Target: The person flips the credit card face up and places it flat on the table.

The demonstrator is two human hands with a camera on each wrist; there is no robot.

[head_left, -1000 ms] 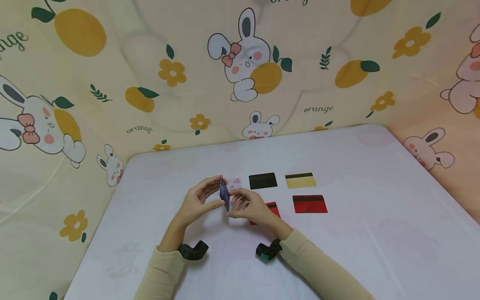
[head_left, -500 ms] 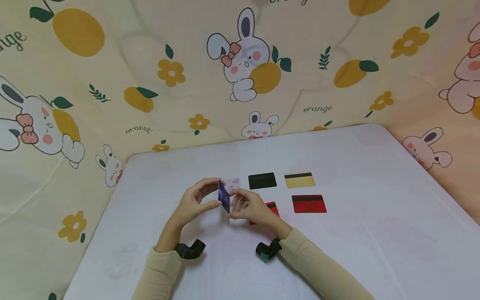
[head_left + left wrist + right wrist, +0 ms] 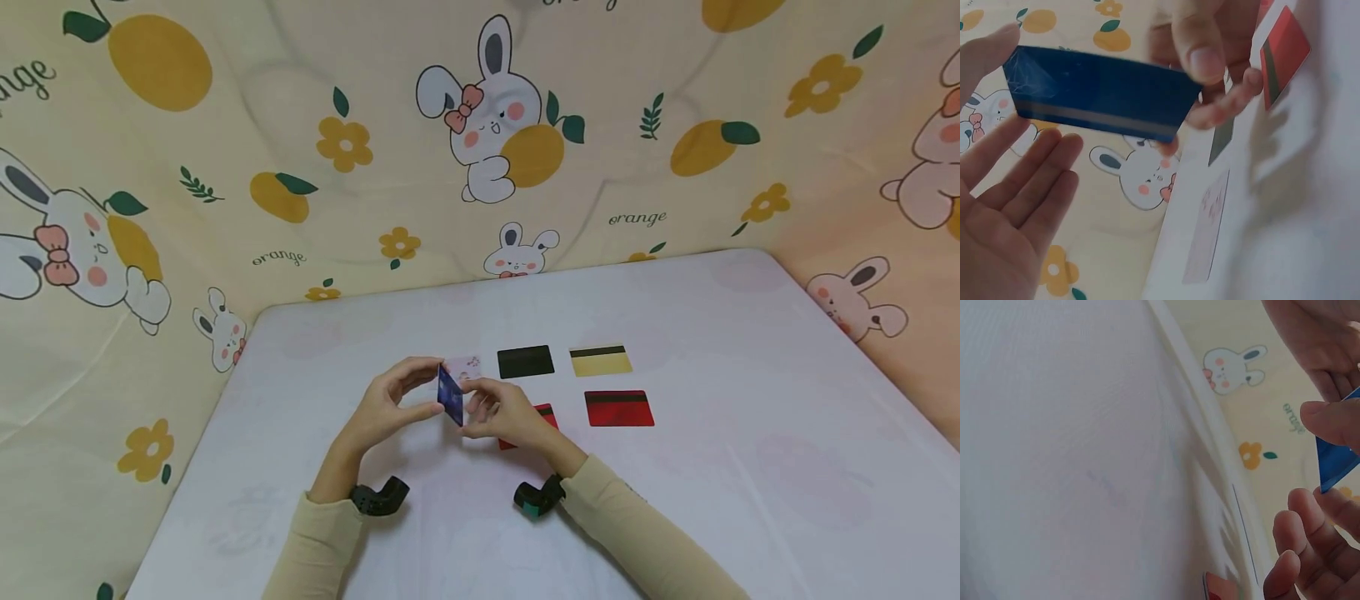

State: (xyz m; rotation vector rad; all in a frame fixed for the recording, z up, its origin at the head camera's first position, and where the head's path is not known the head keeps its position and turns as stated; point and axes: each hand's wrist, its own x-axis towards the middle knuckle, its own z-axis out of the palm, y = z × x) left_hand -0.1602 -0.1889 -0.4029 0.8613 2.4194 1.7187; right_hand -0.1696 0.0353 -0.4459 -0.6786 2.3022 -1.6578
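Observation:
A blue card [image 3: 450, 396] with a stripe along one long side is held upright above the table, between both hands. My left hand [image 3: 390, 398] pinches its left end by the corners, thumb on one edge and forefinger on the other, as the left wrist view shows. The right hand [image 3: 504, 412] pinches the opposite end between thumb and fingers, its other fingers partly bent. In the right wrist view a blue corner of the card [image 3: 1335, 459] shows between thumb and forefinger. Behind the hands lies a pale pink patterned card [image 3: 467, 367].
On the white table [image 3: 712, 483] lie a black card [image 3: 526, 362], a gold card [image 3: 602, 361] and a red card [image 3: 619, 408]. Another red card [image 3: 549, 414] is partly covered by the right hand. A rabbit-and-orange printed cloth [image 3: 360, 200] hangs behind the table.
The blue card has turned slightly, so more of its face shows in the head view. Both hands have kept their hold and barely shifted. The cards on the table are unmoved.

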